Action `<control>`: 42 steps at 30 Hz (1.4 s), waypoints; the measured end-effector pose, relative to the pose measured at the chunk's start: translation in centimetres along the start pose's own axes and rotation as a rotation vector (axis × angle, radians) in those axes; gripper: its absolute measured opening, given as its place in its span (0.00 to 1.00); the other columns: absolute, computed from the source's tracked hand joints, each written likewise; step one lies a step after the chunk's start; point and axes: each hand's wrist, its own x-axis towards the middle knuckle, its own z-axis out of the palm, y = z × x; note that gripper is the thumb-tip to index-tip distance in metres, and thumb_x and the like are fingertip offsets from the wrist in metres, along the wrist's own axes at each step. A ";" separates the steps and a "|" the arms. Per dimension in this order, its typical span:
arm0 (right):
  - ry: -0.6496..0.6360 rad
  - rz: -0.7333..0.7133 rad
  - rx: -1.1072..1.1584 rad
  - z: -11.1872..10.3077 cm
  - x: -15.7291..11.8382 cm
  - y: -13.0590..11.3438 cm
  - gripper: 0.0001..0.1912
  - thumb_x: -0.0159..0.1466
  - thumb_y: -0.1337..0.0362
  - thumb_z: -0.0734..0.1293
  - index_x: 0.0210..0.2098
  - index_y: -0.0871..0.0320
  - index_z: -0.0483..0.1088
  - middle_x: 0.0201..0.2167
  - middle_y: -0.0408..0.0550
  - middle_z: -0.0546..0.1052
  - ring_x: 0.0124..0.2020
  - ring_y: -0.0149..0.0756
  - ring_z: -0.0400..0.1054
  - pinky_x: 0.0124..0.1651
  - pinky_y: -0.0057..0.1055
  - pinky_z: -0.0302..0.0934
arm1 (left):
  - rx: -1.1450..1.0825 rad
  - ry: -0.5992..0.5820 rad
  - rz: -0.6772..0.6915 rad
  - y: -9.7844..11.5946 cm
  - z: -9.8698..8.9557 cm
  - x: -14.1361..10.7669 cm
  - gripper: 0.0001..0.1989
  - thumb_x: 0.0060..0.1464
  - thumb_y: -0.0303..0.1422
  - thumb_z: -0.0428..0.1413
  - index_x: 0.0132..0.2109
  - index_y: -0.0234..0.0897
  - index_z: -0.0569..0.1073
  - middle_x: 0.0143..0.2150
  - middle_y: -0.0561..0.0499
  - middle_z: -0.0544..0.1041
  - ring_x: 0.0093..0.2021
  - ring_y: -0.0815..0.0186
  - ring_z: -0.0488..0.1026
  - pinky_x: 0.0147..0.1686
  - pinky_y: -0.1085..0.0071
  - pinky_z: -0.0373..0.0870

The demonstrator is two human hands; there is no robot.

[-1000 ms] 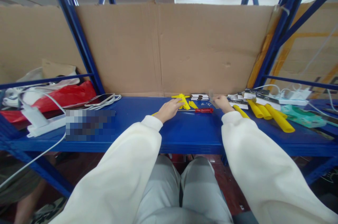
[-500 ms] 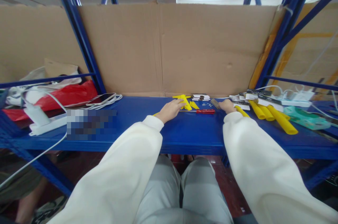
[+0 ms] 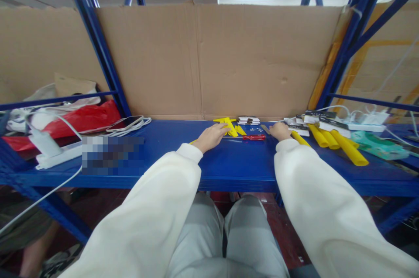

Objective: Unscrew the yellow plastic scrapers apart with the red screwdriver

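My left hand [image 3: 209,137] is closed over a yellow T-shaped part [image 3: 231,128] on the blue shelf; a bit of yellow also shows by the wrist, and the palm hides what lies between. A smaller yellow piece [image 3: 240,130] is just right of it. My right hand [image 3: 279,131] is closed at the end of a thin, flat grey-brown strip [image 3: 265,129], its fingertips partly hidden. Between the hands lie a screwdriver with a red handle [image 3: 254,137] and several tiny white bits [image 3: 255,129]. Behind them sits a small stack of white-and-black packs [image 3: 248,120].
Yellow tubes [image 3: 348,148] and black-and-white boxes [image 3: 334,125] lie to the right, beside a green plastic packet [image 3: 379,145] and a white power strip [image 3: 366,126]. Leftward are a phone [image 3: 126,123], cables and a red bag [image 3: 85,118]. Cardboard [image 3: 229,60] stands behind the shelf [image 3: 235,164].
My right hand has shifted slightly left, and the flat strip by its fingers has tilted and looks narrower. My left hand stays in place on the yellow part.
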 end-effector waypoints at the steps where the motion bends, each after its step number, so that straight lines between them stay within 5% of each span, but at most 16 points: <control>1: 0.021 -0.056 -0.010 -0.1 -0.2 -0.2 0.21 0.68 0.62 0.62 0.54 0.67 0.74 0.53 0.70 0.76 0.58 0.55 0.70 0.56 0.47 0.64 | -0.004 0.006 0.005 0.0 0.0 0.0 0.19 0.65 0.24 0.48 0.57 0.37 0.76 0.61 0.41 0.76 0.60 0.58 0.74 0.60 0.57 0.72; 11: 0.138 -0.785 -0.042 -0.7 -4.0 -4.4 0.23 0.68 0.68 0.58 0.62 0.63 0.67 0.60 0.65 0.73 0.60 0.54 0.65 0.58 0.47 0.58 | -0.040 0.033 0.008 0.3 -0.1 0.2 0.14 0.65 0.26 0.49 0.54 0.33 0.73 0.56 0.38 0.78 0.57 0.57 0.76 0.61 0.56 0.71; 20: 0.193 -1.096 -0.054 0.5 -5.5 -6.0 0.28 0.69 0.71 0.55 0.68 0.58 0.62 0.66 0.60 0.69 0.64 0.49 0.64 0.63 0.51 0.53 | -0.050 0.063 0.092 0.2 0.0 0.3 0.14 0.64 0.25 0.51 0.54 0.34 0.75 0.58 0.40 0.78 0.58 0.58 0.76 0.61 0.56 0.71; 30: 0.107 -1.158 -0.055 0.3 -5.3 -5.9 0.32 0.63 0.75 0.59 0.66 0.54 0.67 0.64 0.58 0.72 0.64 0.49 0.65 0.63 0.53 0.51 | -0.066 0.054 0.122 0.4 0.1 0.2 0.15 0.64 0.24 0.52 0.53 0.37 0.77 0.58 0.42 0.78 0.59 0.59 0.75 0.61 0.57 0.72; 35: 0.158 -1.123 0.056 0.1 -5.0 -5.8 0.22 0.67 0.72 0.59 0.56 0.55 0.75 0.59 0.57 0.77 0.60 0.48 0.68 0.62 0.49 0.54 | -0.060 0.039 0.109 0.5 0.0 0.2 0.16 0.64 0.24 0.51 0.54 0.37 0.76 0.58 0.42 0.78 0.58 0.59 0.76 0.60 0.57 0.72; 42: -0.054 -0.547 0.406 0.5 -2.6 -6.0 0.17 0.72 0.65 0.57 0.41 0.62 0.77 0.39 0.54 0.83 0.38 0.38 0.75 0.44 0.29 0.65 | -0.047 0.023 0.058 0.2 0.1 0.2 0.16 0.65 0.25 0.49 0.55 0.35 0.76 0.58 0.39 0.78 0.57 0.58 0.76 0.61 0.56 0.72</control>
